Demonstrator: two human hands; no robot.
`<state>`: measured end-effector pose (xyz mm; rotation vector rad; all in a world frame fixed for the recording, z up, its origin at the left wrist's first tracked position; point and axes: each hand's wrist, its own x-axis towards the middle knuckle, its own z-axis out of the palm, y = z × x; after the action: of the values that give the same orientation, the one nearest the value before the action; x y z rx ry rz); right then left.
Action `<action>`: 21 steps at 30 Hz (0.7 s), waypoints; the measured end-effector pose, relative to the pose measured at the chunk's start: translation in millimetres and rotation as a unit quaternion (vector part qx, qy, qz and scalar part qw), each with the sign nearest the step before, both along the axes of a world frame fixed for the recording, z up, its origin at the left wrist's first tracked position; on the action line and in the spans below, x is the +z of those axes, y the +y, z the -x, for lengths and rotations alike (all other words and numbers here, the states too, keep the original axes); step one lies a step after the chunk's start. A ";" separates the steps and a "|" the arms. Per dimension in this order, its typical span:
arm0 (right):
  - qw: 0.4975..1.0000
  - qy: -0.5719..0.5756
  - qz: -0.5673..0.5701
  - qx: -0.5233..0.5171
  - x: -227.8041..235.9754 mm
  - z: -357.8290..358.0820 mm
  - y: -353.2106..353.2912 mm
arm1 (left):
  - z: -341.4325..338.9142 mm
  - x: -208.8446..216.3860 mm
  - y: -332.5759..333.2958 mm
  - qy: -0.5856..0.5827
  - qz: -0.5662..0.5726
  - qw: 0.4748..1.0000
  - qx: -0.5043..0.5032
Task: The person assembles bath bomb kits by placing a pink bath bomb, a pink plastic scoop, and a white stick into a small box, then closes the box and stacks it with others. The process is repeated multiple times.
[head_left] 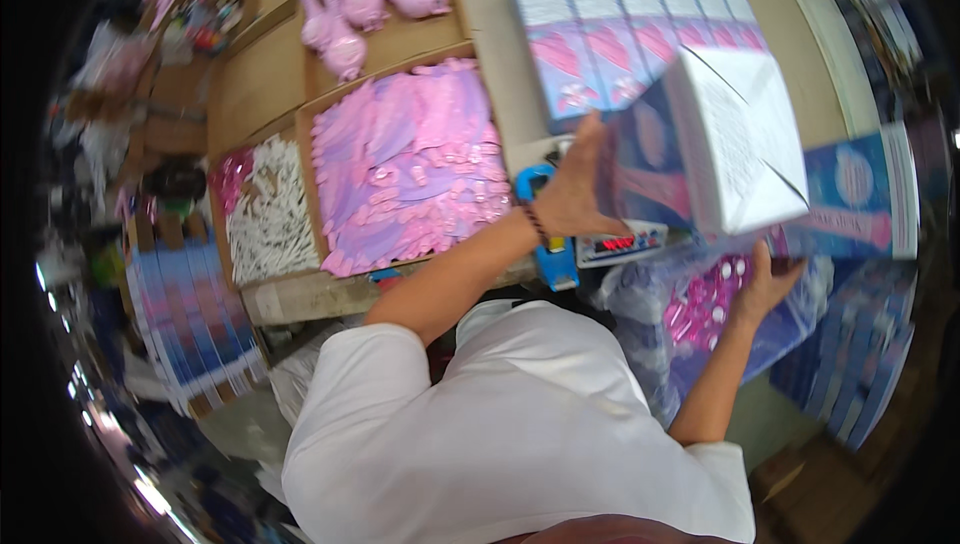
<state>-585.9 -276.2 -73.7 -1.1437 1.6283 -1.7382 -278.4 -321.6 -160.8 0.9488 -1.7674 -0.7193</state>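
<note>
My left hand (575,194) lies flat against the left side of a blue and pink printed carton (650,159), which is tilted with its white end flaps (745,134) facing up. My right hand (765,279) reaches up from below and grips the carton's lower edge. The carton hangs just above a small scale with a red digit display (620,242). A blue tape dispenser (548,249) stands by my left wrist, which wears a dark braided band.
A row of matching cartons (630,34) stands behind. To the left are cardboard trays of pink packets (410,164), white sticks (265,209) and pink plastic toys (350,9). A plastic bag of pink items (700,309) sits below. Flat cartons are stacked left (190,314) and right (860,354).
</note>
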 end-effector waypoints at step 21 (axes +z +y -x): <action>0.996 -0.080 -0.004 0.034 8.8 -32.2 -40.1 | -163.6 17.5 -118.4 0.305 -0.436 0.830 0.165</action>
<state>-553.8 -316.2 -64.9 -1.0149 1.4836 -1.7308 -114.9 -440.0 -143.3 1.3635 -0.6333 -1.4513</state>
